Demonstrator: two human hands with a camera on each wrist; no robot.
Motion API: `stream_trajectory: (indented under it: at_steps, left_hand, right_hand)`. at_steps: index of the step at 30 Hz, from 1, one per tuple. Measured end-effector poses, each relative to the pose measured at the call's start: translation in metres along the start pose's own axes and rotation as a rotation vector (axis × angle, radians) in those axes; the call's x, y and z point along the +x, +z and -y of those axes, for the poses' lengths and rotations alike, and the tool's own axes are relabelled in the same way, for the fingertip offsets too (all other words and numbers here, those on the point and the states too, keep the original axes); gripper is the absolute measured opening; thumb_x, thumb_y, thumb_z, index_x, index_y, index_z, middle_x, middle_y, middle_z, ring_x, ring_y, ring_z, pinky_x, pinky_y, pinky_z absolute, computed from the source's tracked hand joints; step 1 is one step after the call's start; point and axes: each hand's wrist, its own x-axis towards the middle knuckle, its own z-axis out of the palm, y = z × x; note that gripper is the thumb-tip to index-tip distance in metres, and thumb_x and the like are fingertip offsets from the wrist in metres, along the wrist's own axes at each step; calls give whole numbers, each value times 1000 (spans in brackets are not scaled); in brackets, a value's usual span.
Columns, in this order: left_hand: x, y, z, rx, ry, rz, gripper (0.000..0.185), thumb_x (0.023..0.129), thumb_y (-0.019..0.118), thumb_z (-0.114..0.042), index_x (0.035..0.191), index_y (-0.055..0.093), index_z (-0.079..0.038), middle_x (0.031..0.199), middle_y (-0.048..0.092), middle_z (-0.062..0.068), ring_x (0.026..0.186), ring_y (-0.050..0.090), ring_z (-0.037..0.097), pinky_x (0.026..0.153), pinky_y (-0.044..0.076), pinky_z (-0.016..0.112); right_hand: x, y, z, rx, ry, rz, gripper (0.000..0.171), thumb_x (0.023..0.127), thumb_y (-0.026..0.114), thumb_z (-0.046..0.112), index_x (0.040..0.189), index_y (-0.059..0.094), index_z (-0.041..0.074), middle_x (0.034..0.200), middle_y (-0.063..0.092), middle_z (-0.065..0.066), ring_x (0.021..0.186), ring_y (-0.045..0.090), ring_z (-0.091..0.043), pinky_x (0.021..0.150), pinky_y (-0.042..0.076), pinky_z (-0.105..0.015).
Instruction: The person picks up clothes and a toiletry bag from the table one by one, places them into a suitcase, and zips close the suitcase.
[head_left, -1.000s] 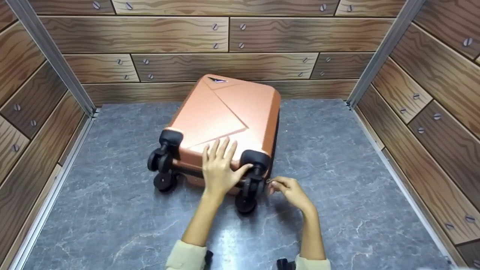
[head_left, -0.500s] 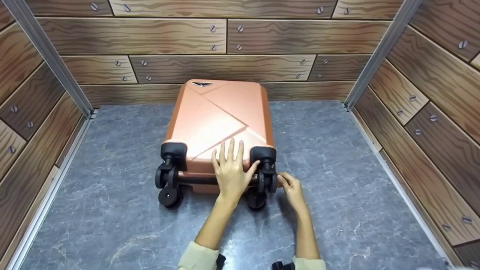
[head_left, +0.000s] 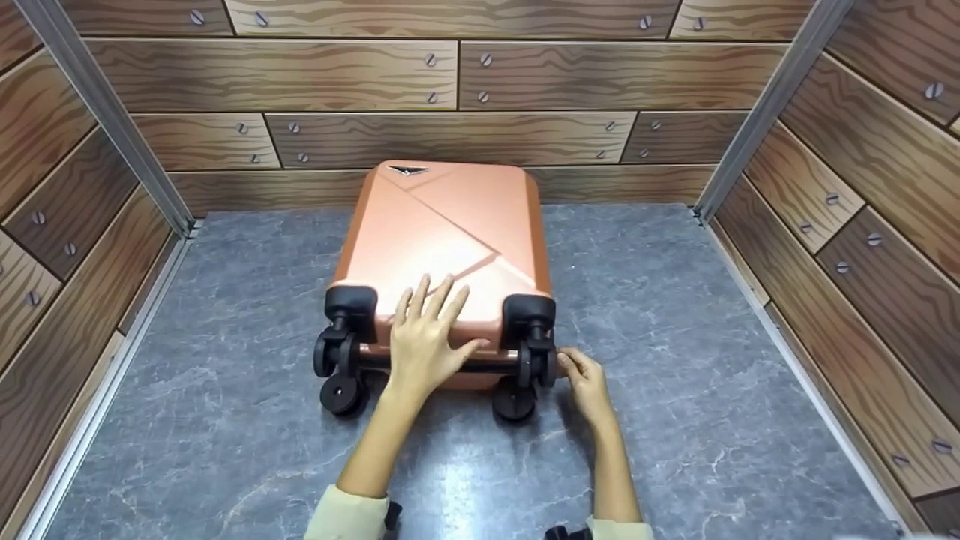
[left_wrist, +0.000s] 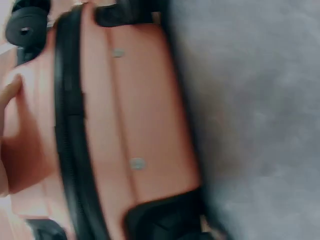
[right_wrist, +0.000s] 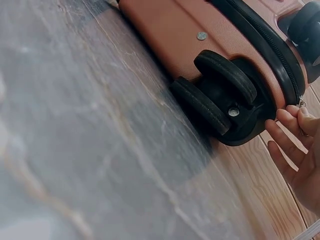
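A rose-gold hard-shell suitcase (head_left: pixel 450 217) lies flat on the floor, its wheeled end toward me. My left hand (head_left: pixel 424 349) rests on that near end with fingers spread and straight, between the two upper black wheels (head_left: pixel 535 360). At the right near corner, my right hand (head_left: pixel 589 382) pinches a small metal zipper pull (right_wrist: pixel 302 103) between thumb and forefinger. The black zipper (left_wrist: pixel 70 120) runs around the suitcase's side and looks closed along the near end. In the left wrist view, only part of the left hand (left_wrist: pixel 6 100) shows at the edge.
Grey marble-patterned flooring (head_left: pixel 712 375) surrounds the suitcase. Wood-plank-patterned walls (head_left: pixel 360 75) stand at the back, left and right, with metal corner posts (head_left: pixel 772 105). The suitcase's far end is close to the back wall.
The suitcase has turned from a slant to nearly straight, its near end shifting right. My left hand then slid left along the near end. The right hand has stayed at the corner.
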Motion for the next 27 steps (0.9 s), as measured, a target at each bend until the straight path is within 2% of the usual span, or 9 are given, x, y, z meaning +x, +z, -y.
stream_trajectory:
  at_steps: [4,9,13,20,27]
  left_hand:
    - [-4,3,0,-1,-29,-53,71,70,62,-65,121,62,-15,128,53,8,123,40,34,102,27,47]
    - [-2,6,-1,-15,-35,-75,70,71,61,-64,120,62,-15,127,54,7,122,41,33,102,27,47]
    - [0,9,-3,-9,-32,-91,70,70,61,-66,119,63,-15,126,55,8,121,42,34,101,29,47]
    - [3,9,-7,-9,-44,-93,69,71,59,-66,118,63,-15,125,56,7,121,43,33,101,29,47]
    - [5,9,-6,-21,-55,-92,69,71,60,-66,118,63,-15,125,55,8,121,42,34,101,28,47]
  right_hand:
    - [-1,2,1,-29,-21,-4,15,91,48,-6,93,61,-14,76,62,-15,66,57,-7,63,48,-23]
    - [-4,2,3,-67,-65,-13,16,91,48,-8,95,61,-14,80,62,-18,68,58,-8,63,49,-24]
    - [-7,1,6,-153,-102,-25,17,90,47,-10,98,61,-14,84,64,-20,70,59,-10,63,49,-25]
    - [-8,-4,-26,-265,-176,-71,20,84,50,-18,96,64,-11,85,65,-16,72,56,-8,62,48,-21]
    - [-12,-4,-24,-346,-212,-60,20,80,52,-16,91,64,-4,74,63,-7,66,56,-9,57,48,-24]
